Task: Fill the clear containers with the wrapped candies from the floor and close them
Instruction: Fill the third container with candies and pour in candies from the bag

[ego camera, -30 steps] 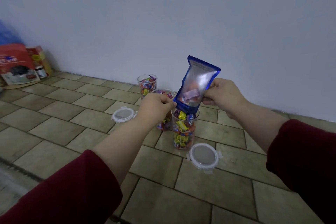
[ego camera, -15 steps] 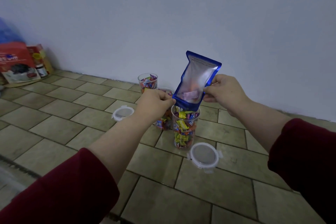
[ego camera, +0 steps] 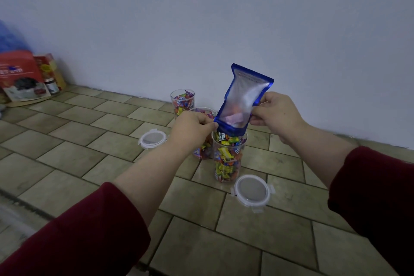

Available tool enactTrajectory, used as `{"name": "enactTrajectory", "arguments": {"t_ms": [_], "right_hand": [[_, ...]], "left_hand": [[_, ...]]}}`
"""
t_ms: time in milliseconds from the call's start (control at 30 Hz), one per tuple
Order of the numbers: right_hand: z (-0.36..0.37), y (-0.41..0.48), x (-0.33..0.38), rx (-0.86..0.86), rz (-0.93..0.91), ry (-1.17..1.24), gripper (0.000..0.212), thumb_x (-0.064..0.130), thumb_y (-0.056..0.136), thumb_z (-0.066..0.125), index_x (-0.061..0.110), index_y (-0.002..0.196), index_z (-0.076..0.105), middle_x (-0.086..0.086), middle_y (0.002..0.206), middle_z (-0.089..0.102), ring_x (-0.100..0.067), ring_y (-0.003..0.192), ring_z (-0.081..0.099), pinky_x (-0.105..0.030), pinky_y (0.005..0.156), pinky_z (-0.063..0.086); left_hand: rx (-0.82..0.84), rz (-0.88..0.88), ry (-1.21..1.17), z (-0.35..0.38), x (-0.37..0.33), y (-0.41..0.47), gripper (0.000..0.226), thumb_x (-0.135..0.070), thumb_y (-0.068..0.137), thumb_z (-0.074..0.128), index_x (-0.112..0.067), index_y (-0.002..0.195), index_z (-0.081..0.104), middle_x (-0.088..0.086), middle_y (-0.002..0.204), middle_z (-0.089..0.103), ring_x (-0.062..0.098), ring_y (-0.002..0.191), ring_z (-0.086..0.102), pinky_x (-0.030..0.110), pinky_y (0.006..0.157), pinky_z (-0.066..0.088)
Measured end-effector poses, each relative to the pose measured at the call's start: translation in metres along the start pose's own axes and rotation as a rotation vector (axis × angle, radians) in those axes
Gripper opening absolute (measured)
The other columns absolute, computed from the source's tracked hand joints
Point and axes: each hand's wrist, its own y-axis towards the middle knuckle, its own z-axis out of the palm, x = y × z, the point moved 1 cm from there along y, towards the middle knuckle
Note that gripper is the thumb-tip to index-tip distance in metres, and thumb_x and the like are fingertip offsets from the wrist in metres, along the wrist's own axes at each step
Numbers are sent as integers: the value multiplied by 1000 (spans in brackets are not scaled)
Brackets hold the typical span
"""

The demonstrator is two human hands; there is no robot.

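Here left hand, right hand pinch pouch, mouth seemingly touching container.

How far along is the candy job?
Done: the far container, middle container and nearest container hold candies; the nearest looks almost full. In hand: left hand and right hand hold the blue pouch mouth-down over it, a few candies inside. Left: none lidded; near lid and left lid lie on the floor.

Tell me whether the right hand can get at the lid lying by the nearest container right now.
Probably not yet: the right hand pinches the blue pouch. The lid itself lies uncovered on the floor.
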Motion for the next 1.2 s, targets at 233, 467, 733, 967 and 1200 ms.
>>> {"name": "enactTrajectory", "arguments": {"t_ms": [233,467,733,967,1200], "right_hand": [[-11,3,3,-31,-36,-66,6,0,87,61,2,92,63,-17,84,68,-18,63,67,-27,65,60],[-8,-1,5,11,-58,-24,11,0,90,56,-1,101,58,-13,85,64,-12,57,65,-25,59,59],[3,-6,-1,61,-14,37,12,-4,90,56,2,100,58,-12,82,64,-8,52,64,-24,58,58],[6,-5,0,74,-17,30,14,-2,89,58,2,103,61,-15,89,68,-14,60,68,-26,61,59],[-8,-2,3,46,-73,-48,13,0,91,55,8,99,61,-13,89,66,-15,62,64,-28,64,59]], "left_hand": [[-10,5,-8,-7,-6,4,15,-24,88,68,-15,78,77,9,75,73,16,65,60,38,68,57],[-9,8,-33,-8,-7,5,17,-22,87,69,-10,80,77,10,76,73,15,65,60,32,67,54],[22,8,-5,2,-2,2,12,-21,85,71,-14,77,76,-4,61,65,11,58,56,28,63,49],[31,5,12,6,-5,0,14,-21,87,70,-11,83,77,-12,53,54,2,48,45,21,53,36],[21,12,-45,-2,-5,3,12,-22,86,71,-14,81,77,13,76,73,32,71,66,43,72,56]]}}
